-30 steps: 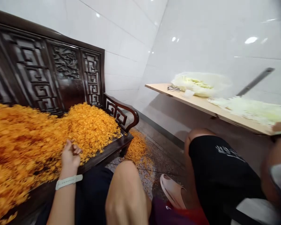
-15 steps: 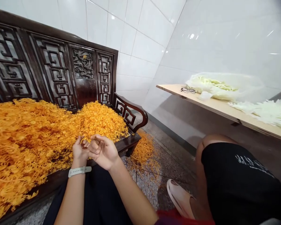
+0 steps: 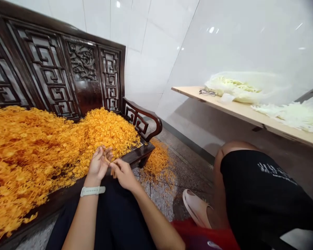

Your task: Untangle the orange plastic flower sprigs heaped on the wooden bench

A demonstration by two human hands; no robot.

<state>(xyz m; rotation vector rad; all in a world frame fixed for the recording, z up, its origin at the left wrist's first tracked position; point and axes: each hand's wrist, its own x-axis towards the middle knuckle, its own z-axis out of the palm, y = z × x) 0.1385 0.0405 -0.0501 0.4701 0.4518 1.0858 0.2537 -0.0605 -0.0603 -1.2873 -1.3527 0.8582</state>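
Note:
My left hand (image 3: 99,165), palm turned up with a pale watch band at the wrist, has its fingers curled at the edge of the bench. Close against it, my right hand (image 3: 124,175) pinches with thumb and fingers. A thin orange piece (image 3: 107,160) seems to run between the two hands; its shape is mostly hidden by the fingers. Just beyond them, a large heap of small orange branching pieces (image 3: 109,126) covers the dark carved wooden bench (image 3: 87,93).
Thin orange sticks (image 3: 158,161) lie heaped on the speckled floor beside the bench leg. To the right, a wall shelf (image 3: 187,92) carries a clear bag (image 3: 233,86) of pale strips, glasses (image 3: 207,92) and loose whitish strips (image 3: 292,114). Another person's knee (image 3: 234,147) and pink slipper (image 3: 195,206) are close by.
My right hand has turned from an open palm-up pose to a pinch beside the left hand. My left hand has shifted slightly right and up. The view has moved a little.

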